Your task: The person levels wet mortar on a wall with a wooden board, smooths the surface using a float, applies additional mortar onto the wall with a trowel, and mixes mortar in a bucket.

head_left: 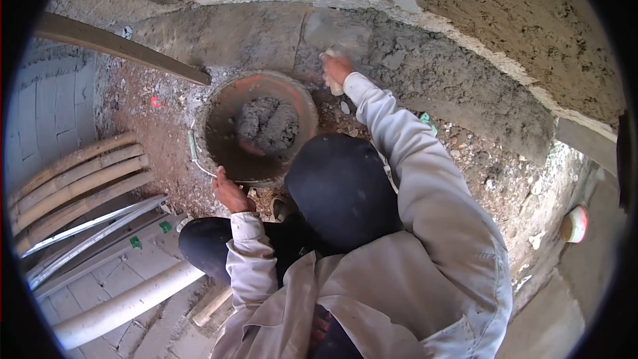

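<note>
My right hand [337, 70] is closed on a trowel, whose pale handle [333, 86] shows below the fist. Its blade is blurred against the low wall face, next to a smooth grey patch [339, 30] and rougher wet mortar [425, 66]. A round tub [302, 96] with a mortar-smeared inside stands on the ground between my hands. Inside it lies a heap of grey mortar [269, 123]. My left hand [232, 194] grips the tub's near rim, close to its wire handle [193, 143].
A wooden beam [126, 50] slants down towards the tub from the left. Bamboo poles [80, 176], metal bars [100, 236] and a white pipe [126, 302] lie at the left. Gravelly soil surrounds the tub. A red-and-white round object [577, 224] is at the far right.
</note>
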`<action>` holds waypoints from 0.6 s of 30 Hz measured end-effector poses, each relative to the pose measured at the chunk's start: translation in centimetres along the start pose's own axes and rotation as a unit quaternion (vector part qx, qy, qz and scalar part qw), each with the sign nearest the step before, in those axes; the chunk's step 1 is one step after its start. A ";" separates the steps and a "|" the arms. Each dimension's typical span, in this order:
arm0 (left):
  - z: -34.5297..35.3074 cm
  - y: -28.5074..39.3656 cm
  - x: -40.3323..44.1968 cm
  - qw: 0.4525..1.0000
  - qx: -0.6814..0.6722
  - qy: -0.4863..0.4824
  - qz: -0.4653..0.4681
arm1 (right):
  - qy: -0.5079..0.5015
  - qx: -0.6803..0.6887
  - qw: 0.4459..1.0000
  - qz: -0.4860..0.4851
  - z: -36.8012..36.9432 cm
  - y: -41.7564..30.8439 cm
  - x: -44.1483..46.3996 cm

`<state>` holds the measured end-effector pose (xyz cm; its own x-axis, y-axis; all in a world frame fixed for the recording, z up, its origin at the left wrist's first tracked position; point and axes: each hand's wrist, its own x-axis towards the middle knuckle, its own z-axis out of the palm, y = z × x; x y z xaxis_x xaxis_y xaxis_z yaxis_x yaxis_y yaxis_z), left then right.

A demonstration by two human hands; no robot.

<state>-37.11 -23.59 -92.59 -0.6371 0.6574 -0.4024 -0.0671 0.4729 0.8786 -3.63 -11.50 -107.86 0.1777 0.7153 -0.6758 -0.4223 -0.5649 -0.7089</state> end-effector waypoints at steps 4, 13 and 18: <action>0.8 1.4 -1.5 0.999 -0.012 0.011 -0.041 | -0.007 0.292 0.956 -0.035 -7.1 -0.9 -4.9; 1.3 2.4 -2.6 0.999 0.029 -0.012 -0.038 | -0.079 -0.130 0.974 0.168 -14.1 -0.3 -18.4; 1.3 3.0 -3.4 0.998 0.003 -0.059 -0.036 | 0.022 -0.179 0.980 0.084 -15.8 -2.0 -10.1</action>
<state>-34.18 -23.67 -88.95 -0.5357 0.6862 -0.4922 -0.1039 0.5249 0.8448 9.43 -24.13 -102.79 0.1738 0.5852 -0.7920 -0.1117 -0.7874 -0.6063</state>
